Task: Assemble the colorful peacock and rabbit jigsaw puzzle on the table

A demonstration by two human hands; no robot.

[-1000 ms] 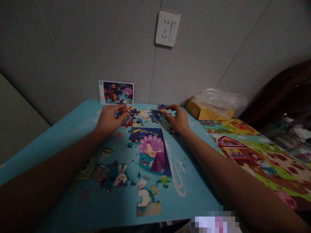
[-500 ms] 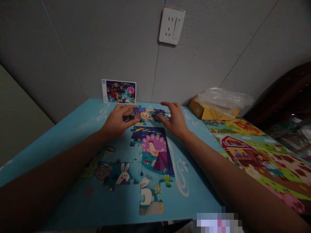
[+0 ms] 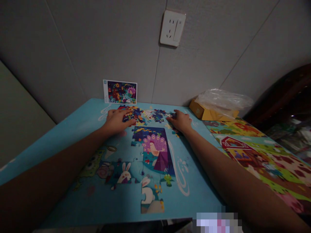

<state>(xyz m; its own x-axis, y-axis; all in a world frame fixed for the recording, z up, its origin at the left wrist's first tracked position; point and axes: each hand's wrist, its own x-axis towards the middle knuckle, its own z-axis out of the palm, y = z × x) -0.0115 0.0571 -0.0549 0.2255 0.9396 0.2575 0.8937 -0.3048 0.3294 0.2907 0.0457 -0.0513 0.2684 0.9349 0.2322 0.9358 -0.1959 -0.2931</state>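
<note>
My left hand [image 3: 117,120] rests at the left side of a pile of loose puzzle pieces [image 3: 137,114], thumb and fingers apart, touching its edge. On the pile's right side, my right hand [image 3: 181,121] has thumb and forefinger around a dark blue puzzle piece [image 3: 174,116]. A few more pieces [image 3: 176,133] lie partly under that hand. Nearer to me sits a partly joined puzzle [image 3: 155,147] with a pink-purple peacock, a frog and white rabbits. Behind the pile, a small picture card [image 3: 122,92] of the full scene leans against the wall.
The pale blue table [image 3: 201,197] bears printed white swirls and cartoon figures. At the back right lies a yellow box [image 3: 213,113] with a clear plastic bag [image 3: 223,99] on top. A farm-scene puzzle [image 3: 257,158] covers the right side. A wall socket [image 3: 172,28] is above.
My right hand has moved right and lowered to the pieces. My left hand has drawn slightly back, and the purple-blue piece by its fingers no longer shows there. More of the pile is visible.
</note>
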